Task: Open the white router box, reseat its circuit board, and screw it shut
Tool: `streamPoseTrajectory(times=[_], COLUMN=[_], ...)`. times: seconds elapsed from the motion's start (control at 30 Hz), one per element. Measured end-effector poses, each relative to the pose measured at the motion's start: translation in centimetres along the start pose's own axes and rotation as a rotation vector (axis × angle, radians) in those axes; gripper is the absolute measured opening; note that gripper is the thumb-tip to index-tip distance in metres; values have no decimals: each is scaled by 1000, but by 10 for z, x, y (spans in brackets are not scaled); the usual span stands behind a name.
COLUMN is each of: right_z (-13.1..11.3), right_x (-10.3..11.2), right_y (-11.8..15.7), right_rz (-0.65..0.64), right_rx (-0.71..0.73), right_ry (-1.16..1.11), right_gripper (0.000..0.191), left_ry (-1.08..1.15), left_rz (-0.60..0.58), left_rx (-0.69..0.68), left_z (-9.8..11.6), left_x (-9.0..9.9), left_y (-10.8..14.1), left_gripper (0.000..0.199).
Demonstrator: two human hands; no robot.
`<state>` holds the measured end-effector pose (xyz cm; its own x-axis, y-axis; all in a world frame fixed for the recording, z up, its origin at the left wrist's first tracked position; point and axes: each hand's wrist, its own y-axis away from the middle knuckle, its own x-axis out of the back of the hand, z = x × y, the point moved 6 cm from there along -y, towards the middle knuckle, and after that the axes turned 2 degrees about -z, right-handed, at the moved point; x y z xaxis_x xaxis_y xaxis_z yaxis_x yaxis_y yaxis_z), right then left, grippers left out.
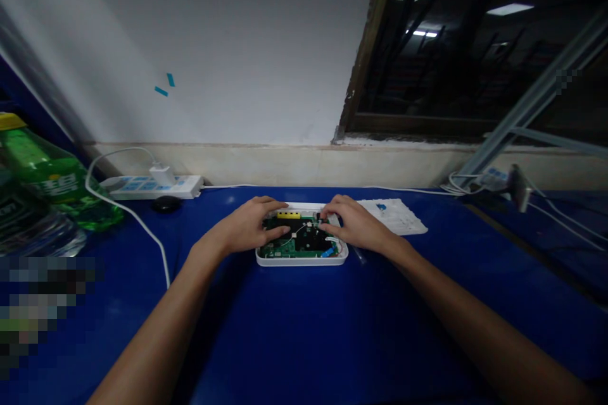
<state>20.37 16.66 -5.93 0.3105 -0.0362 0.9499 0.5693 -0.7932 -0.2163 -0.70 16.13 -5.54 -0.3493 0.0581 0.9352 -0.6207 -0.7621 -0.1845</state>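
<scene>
An open white casing (pixel 301 262) lies on the blue table, with a green circuit board (pixel 285 245) inside. The board carries a yellow strip (pixel 289 216), black areas, thin wires and a blue part (pixel 328 252) near the front right. My left hand (pixel 249 225) rests over the casing's left side, thumb and fingers apart, holding nothing. My right hand (pixel 350 221) reaches over the right side, fingers bent at a small dark part by the back right corner; whether they grip it cannot be made out.
Right of the casing lies a white sheet or tray (pixel 403 218) with a small blue piece. Behind left are a power strip (pixel 185 186), a white cable (pixel 142 223) and a black mouse-like object (pixel 166 204). Bottles (pixel 61 183) stand far left; a metal frame (pixel 503 142) rises right.
</scene>
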Motion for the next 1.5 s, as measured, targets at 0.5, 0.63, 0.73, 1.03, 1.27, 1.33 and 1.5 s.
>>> streamPoseTrajectory(times=[0.5,0.63,0.73,1.03,1.27,1.33,1.5], right_z=[17,15,8,2,-1,-7,-7], right_x=[-18,-18,-17,-12,-8,-4,2], right_y=[-12,-11,-10,-11,-2,0,-1], right_rz=[7,24,114,51,47,58,70], right_rx=[-9,2,39,118,122,157,123], right_ry=[-294,-249,-110,-194,-171,-141,-110], right_gripper=[8,8,6,14,12,12,10], left_ry=[123,118,139,165,87,79,57], left_rz=[-67,-55,-57,-75,-74,-79,-89], left_rx=[21,16,-5,24,35,42,57], left_z=[-7,-6,-4,0,-2,-2,-1], left_x=[2,2,1,4,-1,-2,-5], left_y=[7,6,7,9,6,5,6], left_gripper=[57,57,55,73,81,82,82])
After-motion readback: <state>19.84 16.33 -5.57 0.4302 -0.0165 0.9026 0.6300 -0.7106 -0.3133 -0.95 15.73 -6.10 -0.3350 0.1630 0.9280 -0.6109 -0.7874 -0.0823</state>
